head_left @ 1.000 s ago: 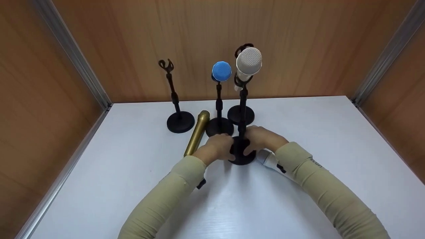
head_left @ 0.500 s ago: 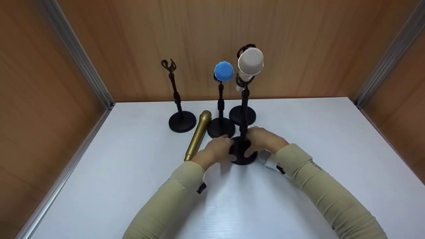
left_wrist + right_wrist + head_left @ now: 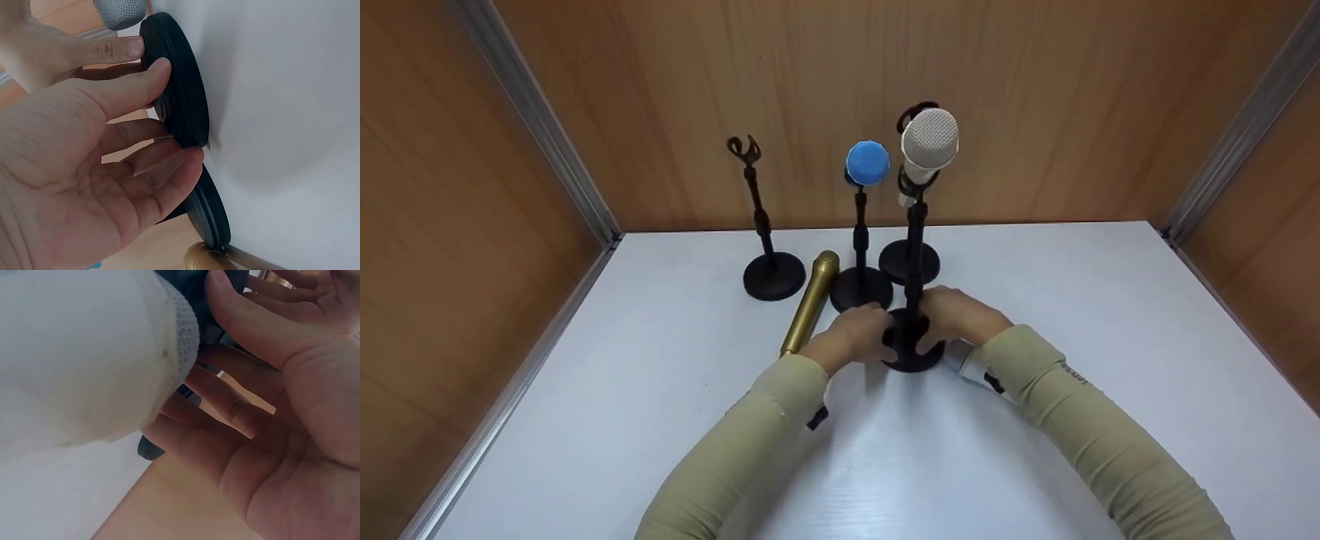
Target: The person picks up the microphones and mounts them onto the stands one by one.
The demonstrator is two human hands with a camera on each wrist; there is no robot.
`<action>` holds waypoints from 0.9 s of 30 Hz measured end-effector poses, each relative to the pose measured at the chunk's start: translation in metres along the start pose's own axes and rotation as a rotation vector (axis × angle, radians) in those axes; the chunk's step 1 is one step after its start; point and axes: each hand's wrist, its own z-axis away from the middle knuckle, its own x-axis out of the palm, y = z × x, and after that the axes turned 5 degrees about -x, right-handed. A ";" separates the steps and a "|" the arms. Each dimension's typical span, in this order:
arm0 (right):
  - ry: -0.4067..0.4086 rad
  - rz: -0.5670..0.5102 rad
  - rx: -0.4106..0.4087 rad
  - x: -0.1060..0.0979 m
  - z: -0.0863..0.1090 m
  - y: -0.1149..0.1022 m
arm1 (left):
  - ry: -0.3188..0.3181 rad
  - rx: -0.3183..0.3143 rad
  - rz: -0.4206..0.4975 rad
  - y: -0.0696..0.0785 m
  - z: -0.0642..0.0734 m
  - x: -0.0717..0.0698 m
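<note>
Both hands hold the round black base of a microphone stand point(image 3: 912, 363), upright on the white table. My left hand point(image 3: 861, 331) grips the base's left side, thumb on the top and fingers at the edge, as the left wrist view shows. From the right, my right hand point(image 3: 958, 315) grips the same base, its thumb on top. A white microphone point(image 3: 930, 141) with a pale mesh head sits in this stand's clip. Another white microphone point(image 3: 112, 360) lies on the table beside my right hand, partly hidden under the wrist in the head view.
Just behind stands a second stand with a blue-headed microphone point(image 3: 868, 163); a third stand's base point(image 3: 910, 262) is farther back. An empty stand point(image 3: 774, 276) is at left. A gold microphone point(image 3: 811, 301) lies near my left hand. Wooden walls point(image 3: 840, 75) enclose the table point(image 3: 660, 360).
</note>
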 end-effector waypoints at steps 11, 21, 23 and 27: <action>0.033 -0.077 0.060 -0.005 0.004 0.020 | -0.014 0.034 0.008 0.007 -0.023 0.002; 0.076 -0.004 0.095 -0.016 0.014 0.050 | 0.019 0.026 0.062 0.029 -0.052 0.002; 0.084 0.008 0.099 -0.018 0.017 0.057 | 0.021 0.018 0.056 0.035 -0.059 0.002; 0.089 0.027 0.116 -0.022 0.024 0.071 | 0.046 0.004 0.033 0.046 -0.073 0.005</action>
